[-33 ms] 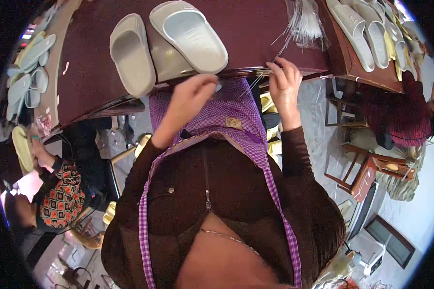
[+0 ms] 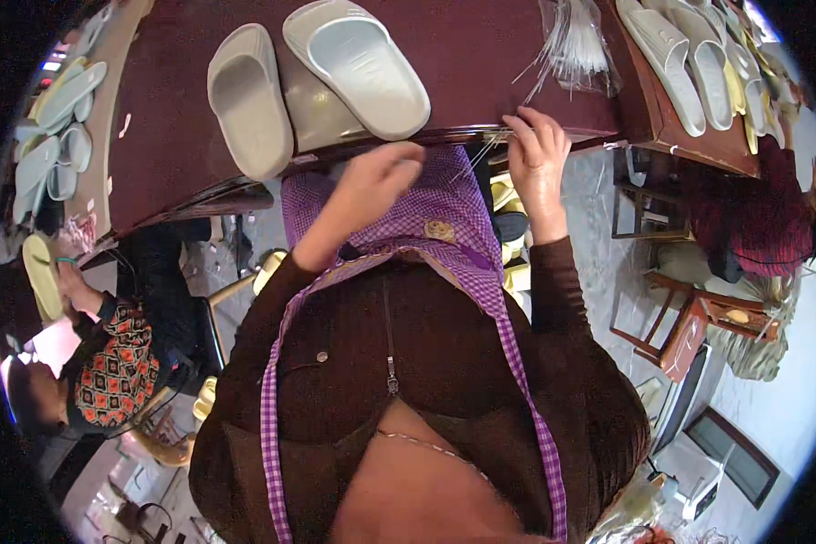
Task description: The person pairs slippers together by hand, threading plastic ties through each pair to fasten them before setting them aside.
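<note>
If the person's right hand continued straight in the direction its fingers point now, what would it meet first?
Probably the bundle of thin clear plastic strands lying on the dark maroon table. The right hand already rests at the table's edge, fingers pointing across it towards them. Depth is uncertain.

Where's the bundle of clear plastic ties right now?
In the head view, the clear plastic ties lie on the dark table, upper right, just beyond the right hand and right of the grey slippers.
</note>
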### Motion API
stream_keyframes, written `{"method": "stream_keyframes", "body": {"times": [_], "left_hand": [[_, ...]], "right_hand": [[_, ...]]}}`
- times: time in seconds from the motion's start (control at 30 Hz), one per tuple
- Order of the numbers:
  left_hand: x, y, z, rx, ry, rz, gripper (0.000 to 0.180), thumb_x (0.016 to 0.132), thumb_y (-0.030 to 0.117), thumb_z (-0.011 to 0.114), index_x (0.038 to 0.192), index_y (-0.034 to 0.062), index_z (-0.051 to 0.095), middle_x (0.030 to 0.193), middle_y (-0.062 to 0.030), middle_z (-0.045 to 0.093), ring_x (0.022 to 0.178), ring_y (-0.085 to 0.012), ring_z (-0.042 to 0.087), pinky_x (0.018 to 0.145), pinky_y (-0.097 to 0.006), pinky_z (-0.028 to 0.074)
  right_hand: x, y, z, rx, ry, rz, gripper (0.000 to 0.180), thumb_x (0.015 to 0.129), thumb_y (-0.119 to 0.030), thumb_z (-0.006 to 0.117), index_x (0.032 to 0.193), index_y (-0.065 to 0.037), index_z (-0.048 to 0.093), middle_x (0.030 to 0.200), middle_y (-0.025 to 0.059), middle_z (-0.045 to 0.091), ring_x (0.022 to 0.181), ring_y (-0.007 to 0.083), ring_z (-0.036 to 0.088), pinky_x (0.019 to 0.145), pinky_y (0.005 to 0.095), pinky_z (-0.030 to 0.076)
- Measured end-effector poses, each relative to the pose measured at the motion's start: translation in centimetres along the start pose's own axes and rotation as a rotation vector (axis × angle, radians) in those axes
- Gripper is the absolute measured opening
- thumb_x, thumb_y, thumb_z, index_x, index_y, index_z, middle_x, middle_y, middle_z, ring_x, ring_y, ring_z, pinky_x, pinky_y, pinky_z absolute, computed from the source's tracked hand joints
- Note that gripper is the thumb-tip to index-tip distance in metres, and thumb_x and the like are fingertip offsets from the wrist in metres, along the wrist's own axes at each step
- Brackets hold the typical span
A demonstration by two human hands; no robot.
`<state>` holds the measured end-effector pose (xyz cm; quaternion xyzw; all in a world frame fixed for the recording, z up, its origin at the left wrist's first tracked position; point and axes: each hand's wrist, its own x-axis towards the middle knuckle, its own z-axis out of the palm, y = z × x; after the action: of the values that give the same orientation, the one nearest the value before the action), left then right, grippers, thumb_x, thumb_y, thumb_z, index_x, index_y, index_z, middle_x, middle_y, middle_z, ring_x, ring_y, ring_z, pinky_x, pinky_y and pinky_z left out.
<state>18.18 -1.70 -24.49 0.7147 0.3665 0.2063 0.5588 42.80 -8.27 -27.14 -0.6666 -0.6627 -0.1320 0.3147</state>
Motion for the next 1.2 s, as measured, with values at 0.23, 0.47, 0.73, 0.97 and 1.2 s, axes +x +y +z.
{"method": "stream_keyframes", "body": {"times": [0.23,0.47,0.73,0.97,1.2], "left_hand": [[4.4,-1.9,6.5,-0.426,-0.171,-0.279,0.033,0.086,0.019,0.054,0.11,-0.0042,0.055,0.079,-0.0082,0.062,0.054,-0.0104,0.054,0.048,-0.023,0.043],[5.1,-1.9,6.2,-0.607,-0.238,-0.348,0.027,0.086,0.019,0.057,0.102,-0.0031,0.057,0.07,-0.0058,0.059,0.046,-0.0082,0.046,0.04,-0.021,0.033],[6.1,-0.8,6.8,-0.635,-0.248,-0.433,0.022,0.087,0.02,0.056,0.098,0.0008,0.061,0.062,-0.0025,0.054,0.043,-0.0073,0.041,0.039,-0.02,0.03],[7.4,-0.1,8.1,-0.664,-0.352,-0.464,0.024,0.088,0.023,0.053,0.097,0.0028,0.061,0.06,-0.0019,0.051,0.043,-0.0074,0.039,0.038,-0.021,0.028],[7.1,0.1,8.2,-0.782,-0.397,-0.465,0.022,0.088,0.023,0.05,0.08,0.0044,0.058,0.057,-0.0016,0.048,0.042,-0.0078,0.038,0.037,-0.022,0.026]], "right_hand": [[0.8,0.8,-0.6,-0.034,-0.047,0.002,0.035,0.073,-0.005,0.062,0.106,-0.014,0.061,0.111,0.0015,0.057,0.105,0.0225,0.049,0.088,0.036,0.034],[1.5,2.2,-1.6,-0.078,-0.132,-0.013,0.034,0.076,-0.011,0.062,0.11,-0.012,0.059,0.115,0.0019,0.055,0.108,0.0221,0.049,0.09,0.0372,0.034],[2.4,3.0,-2.2,-0.079,-0.247,-0.059,0.038,0.078,-0.014,0.061,0.115,-0.008,0.056,0.121,0.0048,0.053,0.112,0.0239,0.047,0.093,0.0385,0.033],[2.4,2.9,-2.1,-0.091,-0.243,-0.047,0.037,0.08,-0.015,0.059,0.116,-0.008,0.056,0.122,0.0048,0.052,0.114,0.0239,0.046,0.093,0.0385,0.033],[2.9,3.3,-2.2,-0.09,-0.247,-0.035,0.036,0.081,-0.016,0.058,0.116,-0.008,0.056,0.123,0.005,0.052,0.114,0.0238,0.045,0.094,0.0385,0.032]]}}
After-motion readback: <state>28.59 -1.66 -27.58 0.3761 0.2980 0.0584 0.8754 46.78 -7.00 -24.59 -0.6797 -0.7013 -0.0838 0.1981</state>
